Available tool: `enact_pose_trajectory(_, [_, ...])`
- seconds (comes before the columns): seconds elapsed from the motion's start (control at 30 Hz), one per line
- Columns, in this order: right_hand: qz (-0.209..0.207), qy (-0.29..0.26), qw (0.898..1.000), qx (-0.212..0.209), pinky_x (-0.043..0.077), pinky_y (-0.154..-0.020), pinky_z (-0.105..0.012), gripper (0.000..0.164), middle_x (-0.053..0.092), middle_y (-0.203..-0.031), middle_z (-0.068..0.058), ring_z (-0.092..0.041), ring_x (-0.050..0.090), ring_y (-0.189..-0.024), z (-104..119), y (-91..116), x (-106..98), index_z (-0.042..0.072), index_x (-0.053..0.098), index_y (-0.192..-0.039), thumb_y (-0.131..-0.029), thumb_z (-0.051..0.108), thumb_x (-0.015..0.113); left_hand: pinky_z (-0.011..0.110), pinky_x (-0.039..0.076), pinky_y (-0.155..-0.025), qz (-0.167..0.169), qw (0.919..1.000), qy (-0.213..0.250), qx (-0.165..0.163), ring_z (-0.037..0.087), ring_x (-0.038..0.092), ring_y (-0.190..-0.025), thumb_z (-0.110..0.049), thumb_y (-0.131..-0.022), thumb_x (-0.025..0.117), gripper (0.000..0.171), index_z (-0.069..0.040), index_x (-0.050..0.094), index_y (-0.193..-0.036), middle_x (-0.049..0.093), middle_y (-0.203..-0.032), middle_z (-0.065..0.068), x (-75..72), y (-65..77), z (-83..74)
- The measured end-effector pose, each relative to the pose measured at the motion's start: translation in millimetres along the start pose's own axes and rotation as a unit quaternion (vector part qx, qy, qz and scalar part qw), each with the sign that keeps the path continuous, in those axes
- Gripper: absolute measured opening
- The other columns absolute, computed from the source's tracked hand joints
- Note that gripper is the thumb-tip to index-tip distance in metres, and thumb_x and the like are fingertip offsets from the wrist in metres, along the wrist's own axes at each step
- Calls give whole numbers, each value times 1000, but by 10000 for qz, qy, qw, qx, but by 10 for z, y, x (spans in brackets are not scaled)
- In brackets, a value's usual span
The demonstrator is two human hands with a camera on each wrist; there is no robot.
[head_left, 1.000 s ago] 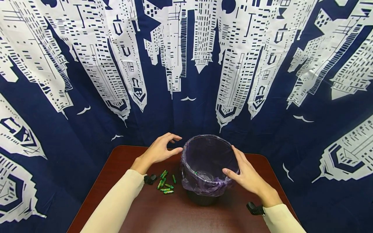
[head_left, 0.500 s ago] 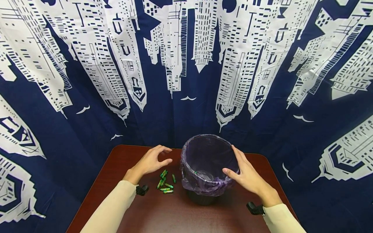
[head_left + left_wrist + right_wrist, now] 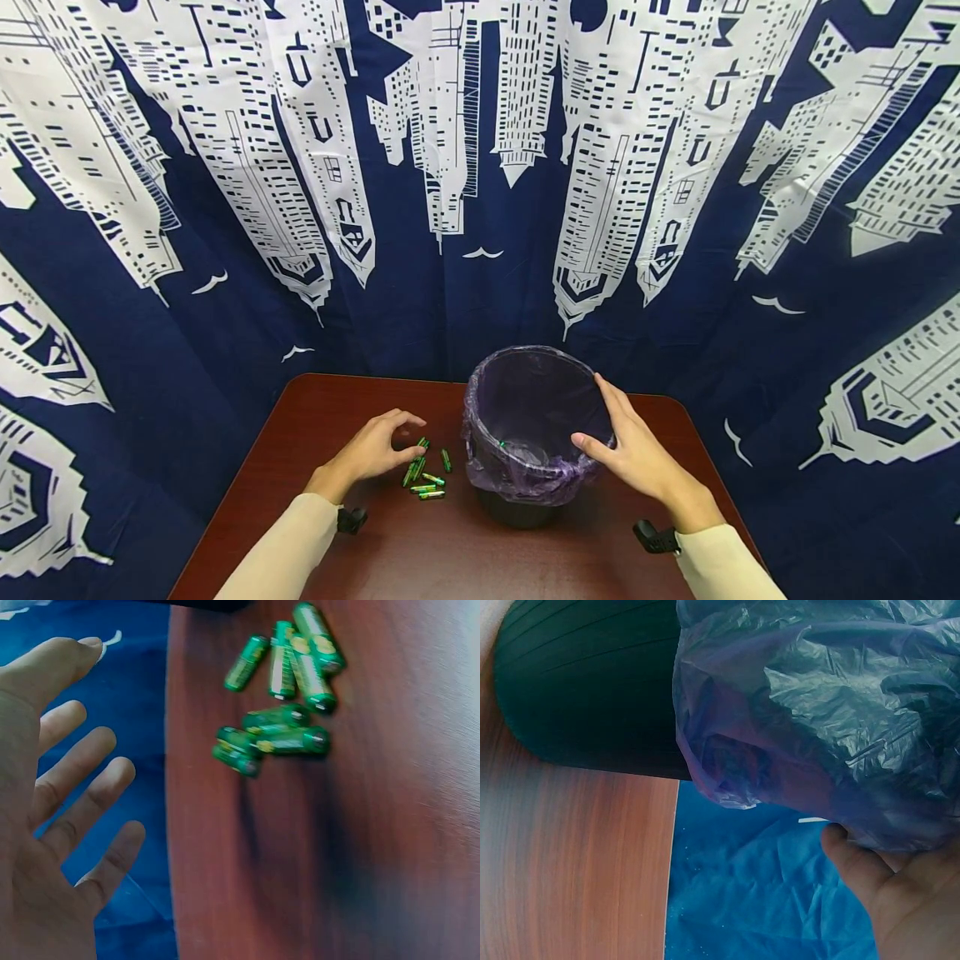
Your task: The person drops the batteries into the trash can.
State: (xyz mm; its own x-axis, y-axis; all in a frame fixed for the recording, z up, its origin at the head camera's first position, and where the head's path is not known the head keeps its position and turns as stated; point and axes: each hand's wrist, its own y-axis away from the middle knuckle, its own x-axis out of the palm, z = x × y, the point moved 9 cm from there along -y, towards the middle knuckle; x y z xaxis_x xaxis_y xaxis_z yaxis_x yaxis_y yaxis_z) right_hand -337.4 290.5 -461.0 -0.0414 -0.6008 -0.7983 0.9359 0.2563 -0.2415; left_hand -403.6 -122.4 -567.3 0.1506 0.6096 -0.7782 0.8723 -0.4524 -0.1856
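**Left hand (image 3: 372, 447) swings away from the lined bin (image 3: 517, 512) to the green batteries (image 3: 423, 489) beside it**

A second ago my left fingers stood at the bin's rim; now they are lower and farther left of it, over the batteries, while my right hand (image 3: 639, 452) keeps its place. My left hand holds nothing: its fingers are loosely bent and well spread from the thumb, which overlaps the top of the battery cluster in the head view. My right hand lies against the bin's right side, fingers nearly straight along the rim, thumb apart at the near edge. The batteries lie loosely grouped just left of the bin, on the reddish-brown table (image 3: 465, 567) beneath it. Purple plastic liner (image 3: 491, 477) folds over the bin's rim; a small green spot inside is too small to identify. Behind the bin hangs a navy curtain (image 3: 502, 304) printed with white towers.
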Motion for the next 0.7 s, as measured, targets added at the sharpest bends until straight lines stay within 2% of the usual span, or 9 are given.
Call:
enact_pose_trajectory(0.13, [-12, -1, 10000, -16, 34, -131, -87, 112, 24, -192, -25, -59, 34, -173, -15, 1, 4, 13, 13, -188, -107, 51, 79, 54, 68, -107, 109, 9999, 38, -106, 29, 79, -123, -31, -101, 94, 48, -17, 77, -143, 78, -139, 3, 97, 78, 111])
enact_pose_trajectory(0.37, [14, -6, 10000, 20, 34, -130, -88, 111, 24, -192, -25, -59, 34, -172, -16, 12, 7, 12, 14, -188, -107, 52, 79, 45, 65, -103, 299, 9994, -47, -183, 27, 75, -119, -30, -96, 98, 50, -12, 79, -139, 79, -133, 3, 261, 211, 273])
enact_pose_trajectory(0.7, [6, 14, 10000, 49, 34, -131, -88, 112, 23, -192, -25, -59, 34, -173, -6, 15, -2, 11, 14, -188, -107, 53, 79, 42, 65, -103, 452, 9983, -16, -359, 24, 74, -118, -27, -94, 101, 51, -12, 78, -138, 78, -136, 1, 415, 280, 444])
